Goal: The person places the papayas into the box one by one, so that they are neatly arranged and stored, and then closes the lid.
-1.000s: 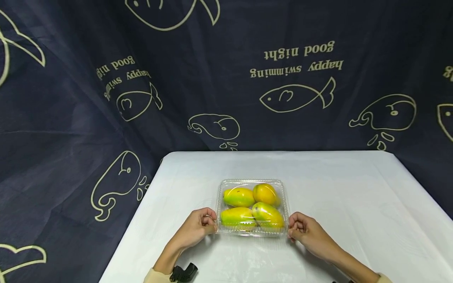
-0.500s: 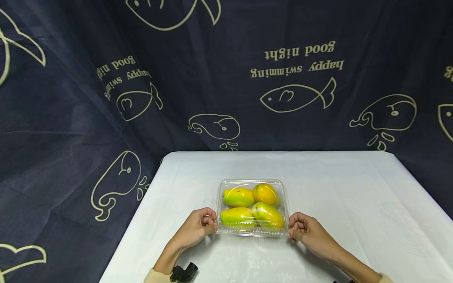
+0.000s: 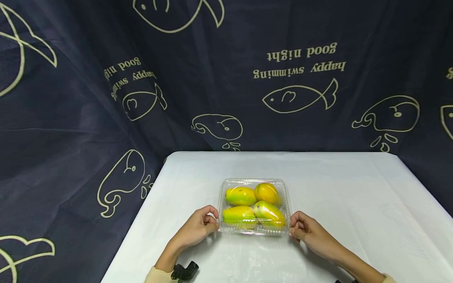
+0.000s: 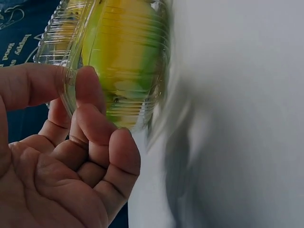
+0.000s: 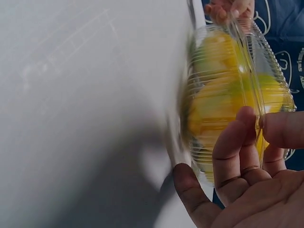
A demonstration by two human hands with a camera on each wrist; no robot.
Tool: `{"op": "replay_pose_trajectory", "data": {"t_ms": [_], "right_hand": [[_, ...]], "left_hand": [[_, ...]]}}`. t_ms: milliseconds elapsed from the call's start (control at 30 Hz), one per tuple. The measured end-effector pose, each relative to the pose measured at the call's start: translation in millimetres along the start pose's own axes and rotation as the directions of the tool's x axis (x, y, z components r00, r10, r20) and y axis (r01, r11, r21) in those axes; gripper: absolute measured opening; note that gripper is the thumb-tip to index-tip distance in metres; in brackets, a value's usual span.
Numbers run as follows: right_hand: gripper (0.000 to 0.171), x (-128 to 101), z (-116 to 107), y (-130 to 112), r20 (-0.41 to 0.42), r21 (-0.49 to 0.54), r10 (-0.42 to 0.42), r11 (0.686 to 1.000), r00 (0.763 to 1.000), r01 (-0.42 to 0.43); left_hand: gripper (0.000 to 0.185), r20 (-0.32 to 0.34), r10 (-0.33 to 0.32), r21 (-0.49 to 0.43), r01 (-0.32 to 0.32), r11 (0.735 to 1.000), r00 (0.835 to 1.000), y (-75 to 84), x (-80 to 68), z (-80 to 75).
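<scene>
A clear plastic clamshell box (image 3: 255,232) with its lid down sits mid-table in the head view. Several yellow-green mangoes (image 3: 238,215) show through the lid. My left hand (image 3: 199,228) pinches the rim at the box's near left corner between thumb and forefinger. At the near right corner, my right hand (image 3: 309,234) pinches the rim the same way. The left wrist view shows the ribbed side of the box (image 4: 156,71) close to the curled fingers. In the right wrist view, thumb and fingertips meet on the rim (image 5: 259,109).
The white-covered table (image 3: 339,184) extends around the box on all sides. A dark blue curtain (image 3: 226,51) with fish and whale drawings hangs behind it and along the left. A black wrist device (image 3: 185,271) sits on the left forearm.
The box and both hands keep their hold and position relative to each other. The whole head view has shifted slightly to the right, and the box's near edge appears slightly higher.
</scene>
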State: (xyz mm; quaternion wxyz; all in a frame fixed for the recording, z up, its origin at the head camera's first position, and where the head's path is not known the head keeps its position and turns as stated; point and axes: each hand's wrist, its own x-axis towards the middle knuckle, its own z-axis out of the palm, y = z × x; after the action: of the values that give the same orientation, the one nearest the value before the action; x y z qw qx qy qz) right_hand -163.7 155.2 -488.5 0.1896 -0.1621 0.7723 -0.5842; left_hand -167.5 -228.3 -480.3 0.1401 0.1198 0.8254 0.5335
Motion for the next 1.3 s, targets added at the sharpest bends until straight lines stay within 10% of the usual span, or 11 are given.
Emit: {"op": "replay_pose_trajectory", "data": {"t_ms": [467,800,1133,1300], "right_hand": [[0.033,-1,-5,2,-0.082,-0.073,0.014,0.997,0.997,-0.020],[0.041,-3,-6,-2,-0.209,-0.199,-0.052,0.980,0.976,0.009],[0.063,-7,-3,-5,-0.293,-0.584,-0.453,0.782,0.842,0.217],[0.079,-6,-7,-3,-0.281,-0.710,-0.521,0.678,0.806,0.191]], "left_hand": [[0.034,0.060,0.024,0.145,-0.032,0.989,0.998,-0.1,3.7,-11.6],[0.062,-0.104,0.091,0.294,-0.057,0.954,0.990,6.6,9.5,-20.3],[0.081,-0.262,0.340,0.523,-0.163,0.837,0.903,14.1,10.4,-16.9],[0.092,-0.222,0.455,0.686,-0.194,0.701,0.862,16.9,10.1,-17.3]]}}
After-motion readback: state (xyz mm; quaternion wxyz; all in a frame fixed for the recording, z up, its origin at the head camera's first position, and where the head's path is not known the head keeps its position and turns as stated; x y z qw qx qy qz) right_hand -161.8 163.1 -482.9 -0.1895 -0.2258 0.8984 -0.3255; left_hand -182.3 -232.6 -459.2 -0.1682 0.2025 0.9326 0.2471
